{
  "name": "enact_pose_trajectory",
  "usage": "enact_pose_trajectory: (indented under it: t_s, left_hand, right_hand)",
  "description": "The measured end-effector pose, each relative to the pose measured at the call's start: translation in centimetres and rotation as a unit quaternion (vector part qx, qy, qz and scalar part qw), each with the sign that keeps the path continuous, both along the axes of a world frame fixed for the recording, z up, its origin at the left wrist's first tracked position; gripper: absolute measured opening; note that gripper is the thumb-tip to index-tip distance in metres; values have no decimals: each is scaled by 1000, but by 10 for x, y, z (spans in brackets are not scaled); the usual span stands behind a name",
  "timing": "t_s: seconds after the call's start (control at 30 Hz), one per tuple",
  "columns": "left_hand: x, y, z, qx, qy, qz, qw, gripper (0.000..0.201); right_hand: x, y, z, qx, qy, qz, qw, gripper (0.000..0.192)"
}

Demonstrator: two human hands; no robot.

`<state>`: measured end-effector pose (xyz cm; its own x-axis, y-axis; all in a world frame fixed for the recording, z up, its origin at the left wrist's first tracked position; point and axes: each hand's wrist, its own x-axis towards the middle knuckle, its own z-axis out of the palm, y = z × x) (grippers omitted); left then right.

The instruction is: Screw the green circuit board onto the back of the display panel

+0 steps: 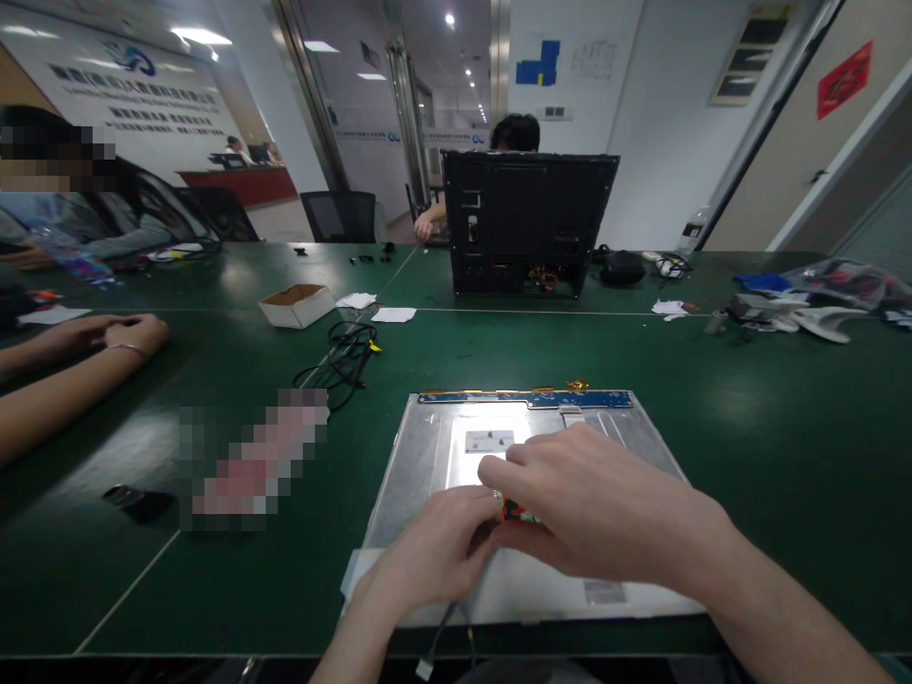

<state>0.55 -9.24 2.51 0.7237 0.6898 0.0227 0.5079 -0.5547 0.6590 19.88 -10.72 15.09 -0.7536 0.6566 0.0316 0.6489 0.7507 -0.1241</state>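
Note:
A flat silver display panel (427,456) lies face down on the green table (748,427), with a blue circuit strip (523,398) along its far edge. Both my hands meet over the panel's middle. My left hand (434,551) and my right hand (591,503) pinch a small red and green part (514,513) between their fingertips; most of it is hidden. A thin cable (436,641) runs from under my left hand toward the near table edge.
A black monitor housing (527,223) stands at the far side with a person behind it. A cardboard box (296,304), black cables (346,356) and paper slips lie left of centre. Another person's arms (64,366) rest at the left. Loose parts (798,313) sit at right.

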Motion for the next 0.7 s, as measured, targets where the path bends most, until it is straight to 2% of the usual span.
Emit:
enact_pose_trajectory:
  t_s: [0.3, 0.5, 0.7]
  left_hand:
    - [-1, 0, -4, 11, 16, 8, 1000, 11]
    - [-1, 0, -2, 14, 9, 7, 1000, 10]
    - [-1, 0, -1, 15, 9, 3, 1000, 14]
  right_hand:
    - [0, 0, 0, 1, 0, 12, 1000, 5]
    - [1, 1, -1, -5, -2, -11, 1000, 6]
    - [2, 1, 1, -10, 12, 35, 999, 5]
